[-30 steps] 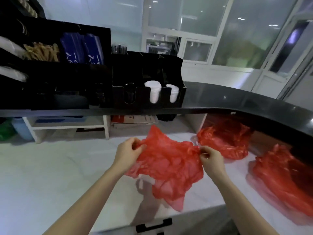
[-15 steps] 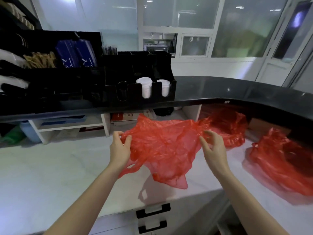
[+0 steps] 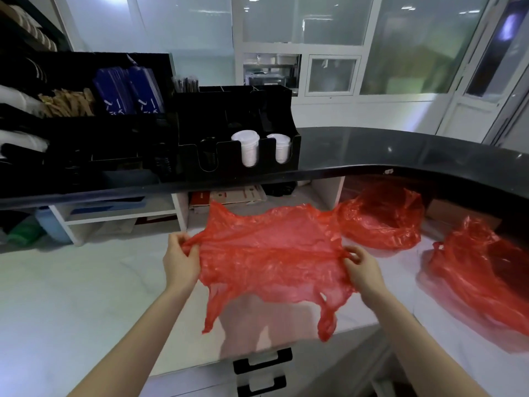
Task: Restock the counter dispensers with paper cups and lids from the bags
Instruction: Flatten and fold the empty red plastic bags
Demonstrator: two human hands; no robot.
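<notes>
An empty red plastic bag (image 3: pixel 269 253) is stretched flat in the air above the white worktop (image 3: pixel 86 296). My left hand (image 3: pixel 179 260) grips its left edge and my right hand (image 3: pixel 362 267) pinches its right edge. On the raised black counter (image 3: pixel 400 150) stands a black dispenser (image 3: pixel 240 130) with two stacks of white lids (image 3: pixel 248 149) in its front slots; the slot left of them looks dark. Two more red bags lie on the worktop to the right, one (image 3: pixel 380 216) under the counter and one (image 3: pixel 481 270) nearer the right edge.
A larger black organizer (image 3: pixel 86 110) at the left holds blue packets and brown stirrers. White shelving (image 3: pixel 120 216) under the counter holds bottles and boxes. Black drawer handles (image 3: pixel 262 365) sit below the worktop's front edge.
The crumpled bag has been pulled open and spread flat between my hands, which moved apart. The view tilted down a little.
</notes>
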